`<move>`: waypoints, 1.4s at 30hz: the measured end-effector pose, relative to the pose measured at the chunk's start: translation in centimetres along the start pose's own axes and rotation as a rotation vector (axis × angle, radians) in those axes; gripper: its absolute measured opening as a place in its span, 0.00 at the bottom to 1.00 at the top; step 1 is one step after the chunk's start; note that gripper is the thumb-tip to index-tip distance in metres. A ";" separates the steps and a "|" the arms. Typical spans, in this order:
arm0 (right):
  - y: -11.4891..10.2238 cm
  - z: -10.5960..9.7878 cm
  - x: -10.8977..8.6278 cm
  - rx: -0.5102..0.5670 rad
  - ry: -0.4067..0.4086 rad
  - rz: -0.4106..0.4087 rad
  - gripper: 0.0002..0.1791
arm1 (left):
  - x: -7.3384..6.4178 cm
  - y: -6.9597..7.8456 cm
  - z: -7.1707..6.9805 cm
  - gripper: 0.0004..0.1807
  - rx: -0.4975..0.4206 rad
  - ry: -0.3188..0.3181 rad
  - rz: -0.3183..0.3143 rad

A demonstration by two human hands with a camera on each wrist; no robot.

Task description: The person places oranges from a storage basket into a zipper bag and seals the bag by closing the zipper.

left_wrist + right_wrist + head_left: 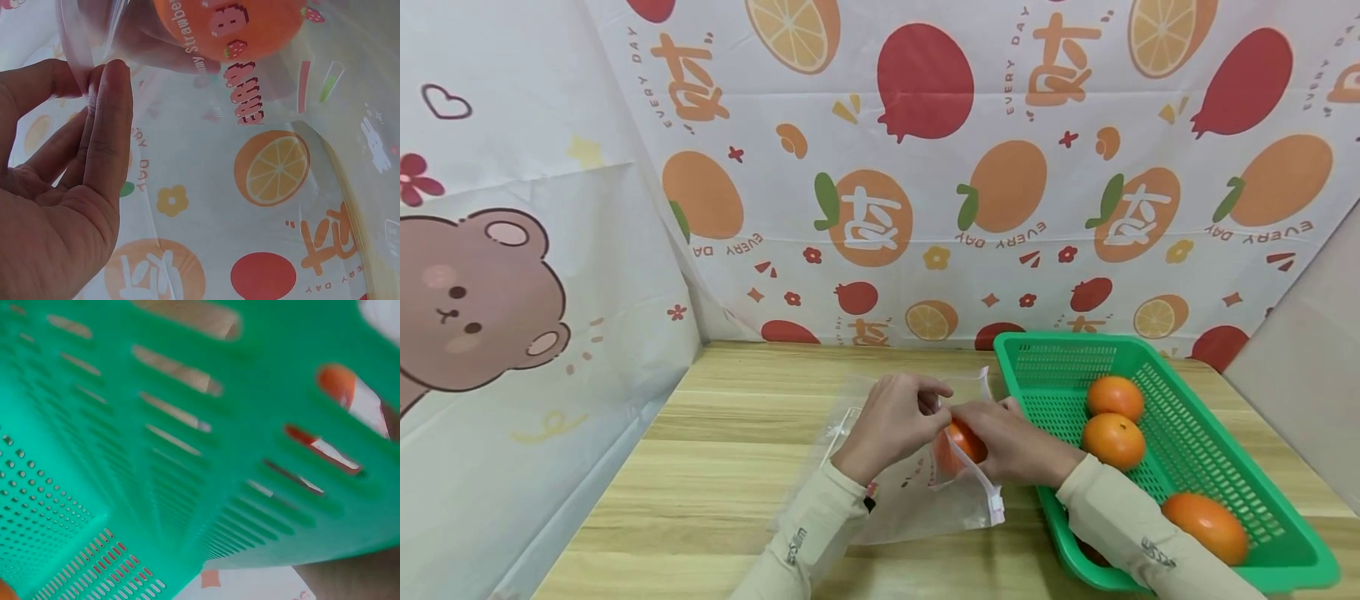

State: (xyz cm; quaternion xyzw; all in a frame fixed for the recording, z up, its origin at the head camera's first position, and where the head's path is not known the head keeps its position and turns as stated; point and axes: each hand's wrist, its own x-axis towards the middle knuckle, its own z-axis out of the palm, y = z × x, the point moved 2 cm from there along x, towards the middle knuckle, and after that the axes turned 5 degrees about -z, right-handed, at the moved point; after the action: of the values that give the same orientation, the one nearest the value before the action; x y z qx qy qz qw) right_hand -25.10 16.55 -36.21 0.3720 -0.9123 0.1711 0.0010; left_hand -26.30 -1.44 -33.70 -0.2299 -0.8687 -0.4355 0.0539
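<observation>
A clear zip bag [917, 512] with printed lettering and a slider [997, 508] lies on the wooden table, its mouth facing right. My left hand [891, 425] pinches the bag's upper edge between thumb and fingers; the left wrist view shows the plastic running between the fingertips [114, 78]. At the mouth, my right hand [1018, 446] grips an orange [967, 443], partly inside the bag. Seen through the printed plastic in the left wrist view, the orange [281, 28] has fingers beside it. Green basket wall fills the right wrist view, hiding most of the right hand.
A green slotted basket [1232, 442] stands on the right, close beside the bag, with several oranges [1114, 442] in it. My right forearm crosses over its near-left rim. Bare wooden table [700, 467] extends to the left, and a fruit-print cloth [925, 200] hangs behind.
</observation>
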 end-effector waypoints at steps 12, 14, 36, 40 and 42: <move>-0.4 0.1 -0.3 -0.151 -0.082 -0.057 0.24 | 0.0 0.4 -0.1 0.11 -0.014 -0.003 0.020; -0.4 0.0 -0.4 -0.168 -0.086 -0.067 0.25 | 0.0 0.4 -0.1 0.11 -0.013 -0.005 0.023; 1.0 -5.4 -3.2 0.014 0.279 -0.023 0.26 | -0.5 0.0 -0.3 0.13 -0.045 0.035 -0.021; 2.6 -7.0 -4.8 -0.044 0.425 0.020 0.27 | -0.6 -0.3 -0.5 0.13 -0.045 0.051 -0.034; 3.4 -7.6 -5.5 -0.079 0.447 0.069 0.30 | -0.6 -0.4 -0.6 0.13 -0.046 0.059 -0.035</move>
State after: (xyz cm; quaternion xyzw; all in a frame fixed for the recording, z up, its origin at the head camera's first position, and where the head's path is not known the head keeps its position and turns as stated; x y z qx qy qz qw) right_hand -24.34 24.91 -30.84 0.2930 -0.9076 0.2133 0.2119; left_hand -25.98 -2.37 -33.79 -0.2029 -0.8604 -0.4627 0.0667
